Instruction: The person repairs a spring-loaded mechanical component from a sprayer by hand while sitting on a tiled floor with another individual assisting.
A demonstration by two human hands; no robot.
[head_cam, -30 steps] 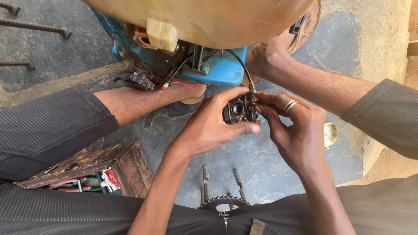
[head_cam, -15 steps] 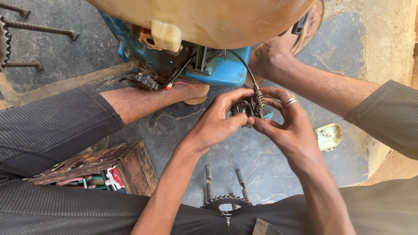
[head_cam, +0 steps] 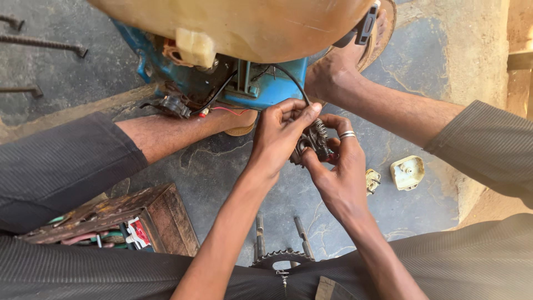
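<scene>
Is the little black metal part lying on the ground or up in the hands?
Up in the hands. The black part is pinched between the left hand and right hand, above the floor.

floor: dark grey cracked concrete [head_cam: 222, 172], stained | right edge: raised sandy-tan ledge [head_cam: 472, 66], sunlit | lower left: worn wooden box [head_cam: 161, 214] holding assorted tools | upper left: metal rods [head_cam: 44, 44] lying flat on floor | light: daylight, strongest at right

A wooden toolbox [head_cam: 144, 214] sits left, a toothed sprocket [head_cam: 280, 259] below, and a cream plastic cover [head_cam: 407, 172] right.
</scene>
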